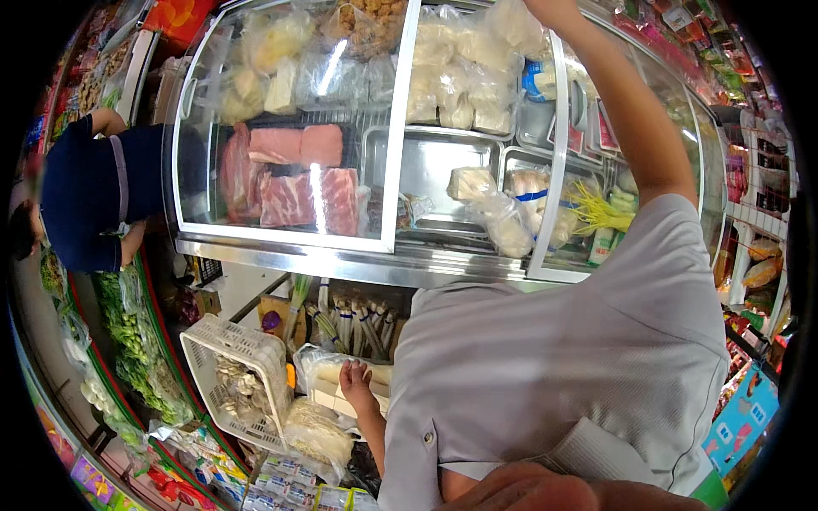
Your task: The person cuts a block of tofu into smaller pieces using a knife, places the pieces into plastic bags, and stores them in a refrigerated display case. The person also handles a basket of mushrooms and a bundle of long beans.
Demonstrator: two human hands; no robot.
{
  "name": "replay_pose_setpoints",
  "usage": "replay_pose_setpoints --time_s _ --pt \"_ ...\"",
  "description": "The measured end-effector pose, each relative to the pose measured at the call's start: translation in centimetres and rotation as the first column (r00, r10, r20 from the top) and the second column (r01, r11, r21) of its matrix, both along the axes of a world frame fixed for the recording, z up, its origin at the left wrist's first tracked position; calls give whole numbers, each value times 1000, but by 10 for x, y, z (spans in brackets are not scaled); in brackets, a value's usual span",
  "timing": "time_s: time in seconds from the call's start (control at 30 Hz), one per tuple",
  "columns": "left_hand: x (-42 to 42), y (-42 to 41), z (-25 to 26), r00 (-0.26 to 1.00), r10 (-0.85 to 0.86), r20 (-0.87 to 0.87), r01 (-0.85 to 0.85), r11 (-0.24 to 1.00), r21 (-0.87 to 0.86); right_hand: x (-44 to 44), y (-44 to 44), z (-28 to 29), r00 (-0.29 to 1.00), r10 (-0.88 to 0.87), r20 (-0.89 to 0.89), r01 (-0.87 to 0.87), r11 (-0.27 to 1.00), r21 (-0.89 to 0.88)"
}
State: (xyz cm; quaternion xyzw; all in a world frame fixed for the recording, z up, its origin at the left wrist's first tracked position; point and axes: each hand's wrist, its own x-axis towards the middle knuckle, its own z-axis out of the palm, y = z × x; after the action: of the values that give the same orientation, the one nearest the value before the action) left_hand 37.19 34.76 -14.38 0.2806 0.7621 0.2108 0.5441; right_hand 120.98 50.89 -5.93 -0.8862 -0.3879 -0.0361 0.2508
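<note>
My right hand (551, 11) reaches to the far side of a glass-topped display case, cut off by the picture's top edge; its fingers are hidden. Near it lie clear plastic bags of pale food blocks (489, 89). Below those, a bare steel tray (438, 153) sits beside a pale block (471, 183) in plastic. Behind the left glass pane are slabs of raw pork (310, 199). Low at my left side, my left hand (358, 384) has its fingers apart and nothing visible in it. It overlaps a plastic-lined container of white blocks (332, 393) in view; contact is unclear.
A person in dark clothing (92, 185) bends over the vegetable shelves (131, 326) at left. A white plastic crate (199, 348) of mushrooms stands low, near bundled long stalks (358, 322). The case's metal front edge (307, 259) runs before me. Packed shelves (760, 255) stand at right.
</note>
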Motion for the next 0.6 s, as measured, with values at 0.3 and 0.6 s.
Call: replay_pose_setpoints --time_s 0.3,0.6 --pt "27 32 32 992 -120 -42 125 982 144 -80 -39 13 932 212 -295 -199 977 74" --pt "25 29 24 997 -67 -30 69 994 86 -51 2 -42 920 284 -269 -294 956 3"
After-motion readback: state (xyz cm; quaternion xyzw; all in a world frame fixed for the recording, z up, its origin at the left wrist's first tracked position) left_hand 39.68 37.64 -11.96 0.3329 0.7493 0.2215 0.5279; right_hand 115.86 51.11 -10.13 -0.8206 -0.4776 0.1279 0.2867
